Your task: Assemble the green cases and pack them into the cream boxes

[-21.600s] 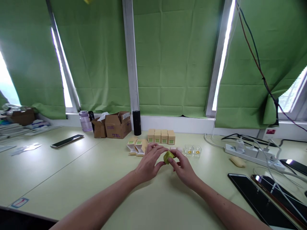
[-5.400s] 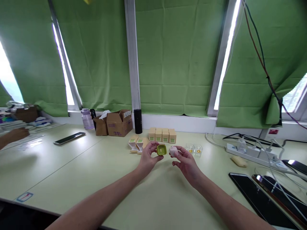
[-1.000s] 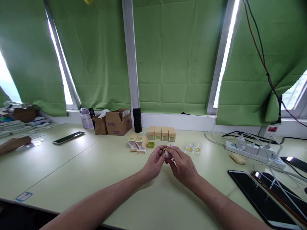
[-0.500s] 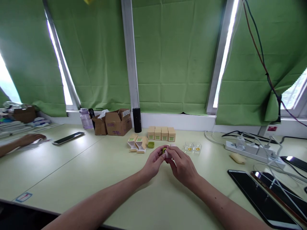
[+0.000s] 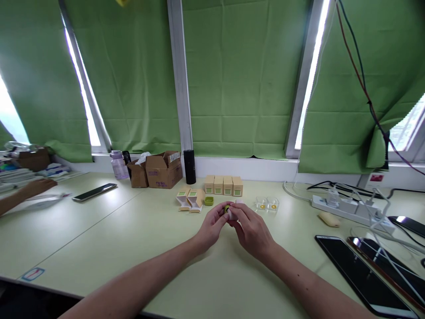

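Note:
My left hand [image 5: 210,228] and my right hand [image 5: 255,231] meet over the table, fingers closed together around a small green piece [image 5: 227,208] with a white part [image 5: 233,215] against it. Fingers hide most of this object, so its exact kind is unclear. Just behind my left hand lies a small green square dish [image 5: 209,201]. Two opened cardboard boxes [image 5: 195,200] lie to its left, and a row of several closed small boxes [image 5: 223,185] stands behind. Right of my hands are two clear cups [image 5: 267,204] with yellow centres.
A black cylinder [image 5: 190,167] and brown cartons [image 5: 164,170] stand at the back. On the right lie a white power strip [image 5: 352,210] with cables, a tablet [image 5: 360,274] and a yellowish pouch [image 5: 329,219]. Another person's hand [image 5: 41,185] is at far left, near a phone [image 5: 94,192].
My hands keep nearly the same pose around the green and white object. At far left the other person's hand has shifted slightly left and up, away from a clear plastic item.

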Demonstrator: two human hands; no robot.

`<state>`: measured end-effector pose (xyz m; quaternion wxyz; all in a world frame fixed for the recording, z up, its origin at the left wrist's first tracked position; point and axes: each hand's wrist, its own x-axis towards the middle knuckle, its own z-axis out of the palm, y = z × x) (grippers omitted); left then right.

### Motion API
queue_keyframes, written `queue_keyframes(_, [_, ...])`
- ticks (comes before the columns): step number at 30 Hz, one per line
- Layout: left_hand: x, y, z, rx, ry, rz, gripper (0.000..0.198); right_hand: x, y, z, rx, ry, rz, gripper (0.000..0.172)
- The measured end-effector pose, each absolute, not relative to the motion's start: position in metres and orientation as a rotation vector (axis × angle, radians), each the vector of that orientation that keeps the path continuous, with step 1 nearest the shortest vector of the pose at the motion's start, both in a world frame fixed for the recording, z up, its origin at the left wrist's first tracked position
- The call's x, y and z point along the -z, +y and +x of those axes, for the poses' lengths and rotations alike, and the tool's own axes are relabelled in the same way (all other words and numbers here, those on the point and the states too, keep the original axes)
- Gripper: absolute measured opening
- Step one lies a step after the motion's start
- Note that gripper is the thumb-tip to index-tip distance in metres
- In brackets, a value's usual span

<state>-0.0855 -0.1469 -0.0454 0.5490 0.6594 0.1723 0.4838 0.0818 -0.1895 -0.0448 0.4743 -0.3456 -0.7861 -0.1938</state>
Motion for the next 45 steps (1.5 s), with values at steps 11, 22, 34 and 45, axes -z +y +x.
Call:
queue_keyframes(11, [0.044, -0.147, -0.082, -1.188, 0.437, 1.610, 0.046, 0.047, -0.189, 0.078, 0.503, -1.909, -0.883, 0.028])
queue_keyframes(22, [0.045, -0.154, -0.082, -1.140, 0.407, 1.571, 0.052, 0.049, -0.186, 0.082, 0.501, -1.917, -0.901, 0.034])
queue_keyframes(34, [0.047, -0.152, -0.078, -1.096, 0.393, 1.624, 0.052, 0.055, -0.184, 0.082, 0.490, -1.915, -0.904, 0.029])
queue_keyframes(45, [0.046, -0.155, -0.077, -1.138, 0.429, 1.658, 0.050, 0.052, -0.185, 0.080, 0.510, -1.920, -0.937, 0.027])
